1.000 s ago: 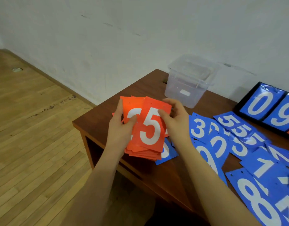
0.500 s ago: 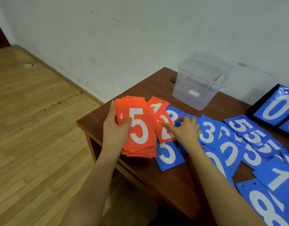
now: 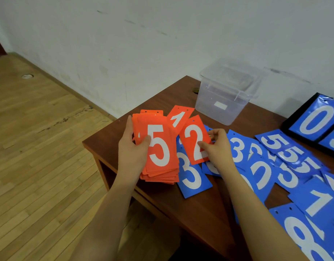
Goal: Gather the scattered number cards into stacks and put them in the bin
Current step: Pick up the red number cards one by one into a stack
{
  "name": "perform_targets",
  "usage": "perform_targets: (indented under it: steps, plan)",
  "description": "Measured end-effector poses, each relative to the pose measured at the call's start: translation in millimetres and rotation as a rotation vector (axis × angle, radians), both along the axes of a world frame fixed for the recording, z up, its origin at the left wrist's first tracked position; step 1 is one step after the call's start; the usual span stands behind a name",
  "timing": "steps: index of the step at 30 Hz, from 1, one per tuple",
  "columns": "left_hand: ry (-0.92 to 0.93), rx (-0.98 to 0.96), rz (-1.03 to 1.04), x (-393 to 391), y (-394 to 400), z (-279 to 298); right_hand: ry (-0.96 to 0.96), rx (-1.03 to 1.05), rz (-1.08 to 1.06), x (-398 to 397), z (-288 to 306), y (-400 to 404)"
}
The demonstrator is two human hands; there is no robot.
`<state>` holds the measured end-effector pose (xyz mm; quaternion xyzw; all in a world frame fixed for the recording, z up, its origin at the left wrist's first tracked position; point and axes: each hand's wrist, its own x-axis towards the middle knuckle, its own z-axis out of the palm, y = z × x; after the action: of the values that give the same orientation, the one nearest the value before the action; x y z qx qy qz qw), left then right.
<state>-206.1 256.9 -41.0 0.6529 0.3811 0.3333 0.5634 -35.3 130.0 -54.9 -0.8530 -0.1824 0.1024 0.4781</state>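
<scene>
The person's left hand (image 3: 133, 147) grips a thick stack of orange cards (image 3: 158, 153) over the near left corner of the wooden table (image 3: 196, 210), thumb pressed across the face and fingers curled behind the left edge. The top card shows a big white 5. The stack is loose, and its lower edges fan out in uneven steps. The holes punched near the top of one card peek out behind it.

The right hand (image 3: 217, 147) pinches an orange 2 card (image 3: 195, 140) by its right edge, thumb on the face and fingers curled behind. This card tilts a little to the left and sits just beside the stack, over the blue cards. An orange 1 card (image 3: 179, 117) lies tilted behind them, partly hidden by both.

Blue cards (image 3: 260, 166) with white numbers are spread in an overlapping mess across the right of the table; a blue 3 card (image 3: 192, 179) lies just beside the stack's lower edge. All cards look glossy and stiff.

The clear plastic bin (image 3: 224, 98) stands at the back of the table near the wall (image 3: 162, 44), well apart from the hands. A black board (image 3: 317, 123) at the far right holds a blue 0.
</scene>
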Motion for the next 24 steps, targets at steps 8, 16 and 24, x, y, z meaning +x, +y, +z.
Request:
perform_targets:
  steps: [8, 16, 24]
  plan:
    - [0.02, 0.009, -0.033, 22.7, -17.4, 5.3, -0.16, 0.313, -0.102, -2.1, 34.0, -42.9]
    - [-0.032, 0.046, -0.057, 39.0, -53.1, 7.5, -0.09, 0.427, 0.06, -46.7, 42.7, -41.8]
    - [-0.193, -0.082, -0.073, 28.2, -62.1, 8.0, -0.085, 0.253, 0.048, -66.1, 19.1, -19.6]
